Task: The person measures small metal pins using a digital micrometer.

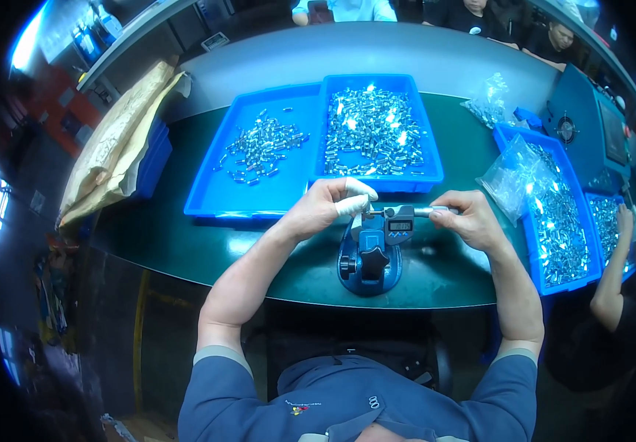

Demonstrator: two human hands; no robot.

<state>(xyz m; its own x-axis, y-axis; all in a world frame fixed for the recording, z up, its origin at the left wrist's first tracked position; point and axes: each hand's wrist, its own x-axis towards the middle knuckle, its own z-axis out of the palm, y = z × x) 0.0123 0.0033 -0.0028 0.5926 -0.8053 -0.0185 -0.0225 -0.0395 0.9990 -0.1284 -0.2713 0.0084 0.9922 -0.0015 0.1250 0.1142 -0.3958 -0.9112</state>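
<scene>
A digital micrometer [399, 229] with a small display is clamped in a blue stand [371, 276] near the table's front edge. My left hand [313, 211], with white finger covers on thumb and forefinger, pinches at the micrometer's measuring gap. Whatever sits between those fingertips is hidden. On the other side, my right hand [475, 219] grips the micrometer's thimble [425, 212] between thumb and fingers. Beyond my hands, one blue tray [207, 180] bears a loose scatter of small metal cylinders [263, 144]. The blue tray [321, 110] beside it is thickly covered with similar parts [373, 132].
At right, another blue tray [532, 243] full of metal parts has a clear plastic bag [513, 177] at its edge. Behind it stands a teal machine [583, 125]. Brown paper [115, 147] lies over blue bins at left. A co-worker's arm [613, 272] reaches into a tray at far right.
</scene>
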